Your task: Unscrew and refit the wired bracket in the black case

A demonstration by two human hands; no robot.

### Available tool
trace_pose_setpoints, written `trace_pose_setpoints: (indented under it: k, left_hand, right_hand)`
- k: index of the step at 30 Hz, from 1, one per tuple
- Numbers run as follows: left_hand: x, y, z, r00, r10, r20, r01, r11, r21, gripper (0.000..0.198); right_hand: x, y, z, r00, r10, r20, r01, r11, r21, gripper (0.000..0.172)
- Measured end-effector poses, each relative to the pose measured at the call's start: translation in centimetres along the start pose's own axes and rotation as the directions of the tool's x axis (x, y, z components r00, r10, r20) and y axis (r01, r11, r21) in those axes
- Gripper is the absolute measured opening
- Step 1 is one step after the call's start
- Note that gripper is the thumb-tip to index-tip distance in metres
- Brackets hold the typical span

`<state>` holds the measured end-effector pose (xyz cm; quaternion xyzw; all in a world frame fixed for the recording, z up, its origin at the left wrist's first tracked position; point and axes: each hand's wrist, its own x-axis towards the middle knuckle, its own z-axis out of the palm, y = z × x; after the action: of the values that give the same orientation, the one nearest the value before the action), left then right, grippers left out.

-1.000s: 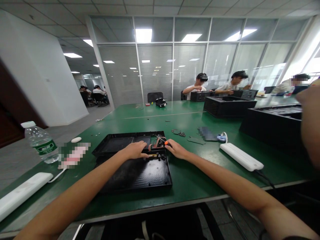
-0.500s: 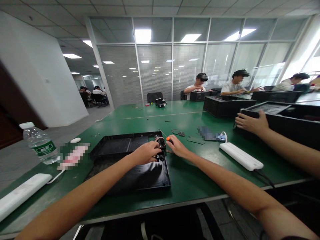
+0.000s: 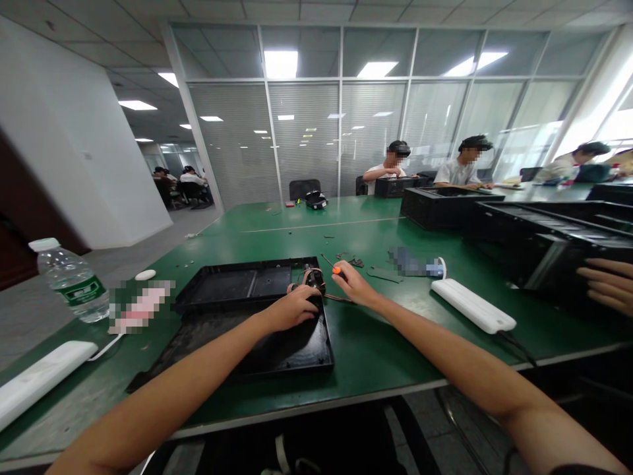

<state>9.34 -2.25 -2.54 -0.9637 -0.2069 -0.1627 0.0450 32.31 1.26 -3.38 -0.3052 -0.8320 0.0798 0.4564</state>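
Observation:
A black plastic case [image 3: 270, 336] lies opened out on the green table, its shallow panel section at the back. Reddish-brown wires and a small dark part [image 3: 313, 277] sit at its back right corner. My left hand [image 3: 291, 310] is over the right part of the case, fingers apart and bent downward, fingertips close to the wires; whether they touch is unclear. My right hand [image 3: 355, 285] is closed around a screwdriver [image 3: 337, 270] with an orange-and-black handle, just right of the wires. Its thin shaft points up and left, apart from the case.
White power strips [image 3: 472, 306] lie on both sides; a water bottle [image 3: 74, 284] stands left. Small dark scraps [image 3: 350, 260] lie behind my right hand. Large black computer cases [image 3: 548, 244] occupy the right, where another person's hand [image 3: 610, 280] shows. People sit across the table.
My left hand has drawn back slightly from the wires and its fingers have loosened. The screwdriver has moved slightly right. The neighbour's hand has left the computer case edge and moved right.

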Motion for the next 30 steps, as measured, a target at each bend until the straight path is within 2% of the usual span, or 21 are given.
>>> trace_pose_setpoints:
  k: [4, 8, 11, 15, 18, 21, 30]
  left_hand:
    - [-0.5, -0.7, -0.3, 0.999, 0.026, 0.020, -0.026, 1.000, -0.003, 0.014]
    - [-0.4, -0.6, -0.7, 0.998, 0.055, 0.032, -0.055, 0.998, -0.003, 0.017]
    - [-0.2, -0.3, -0.8, 0.998, 0.065, -0.010, -0.066, 0.996, -0.052, 0.018]
    - [0.2, -0.1, -0.5, 0.994, -0.033, -0.101, 0.018, 0.989, -0.150, 0.017]
    - [0.4, 0.0, 0.0, 0.986, -0.129, -0.105, 0.109, 0.978, -0.177, 0.015]
    - [0.5, -0.1, 0.3, 0.982, -0.165, -0.097, 0.149, 0.976, -0.157, 0.015]
    - [0.5, -0.1, 0.4, 0.998, -0.055, -0.027, 0.056, 0.998, 0.042, 0.021]
  right_hand:
    - [-0.1, 0.3, -0.1, 1.000, 0.013, -0.004, -0.013, 1.000, -0.006, 0.016]
    - [0.0, 0.4, -0.2, 1.000, 0.019, 0.009, -0.019, 1.000, 0.003, 0.016]
    - [0.0, 0.4, -0.3, 1.000, 0.009, 0.010, -0.009, 1.000, 0.007, 0.016]
    - [0.0, 0.4, -0.3, 1.000, 0.018, -0.002, -0.018, 1.000, 0.003, 0.015]
    - [0.0, 0.4, -0.4, 1.000, 0.019, -0.004, -0.019, 1.000, 0.003, 0.016]
    - [0.0, 0.5, -0.4, 1.000, 0.025, -0.002, -0.025, 1.000, 0.004, 0.016]
    - [0.0, 0.4, -0.4, 0.997, 0.065, 0.038, -0.065, 0.998, -0.003, 0.016]
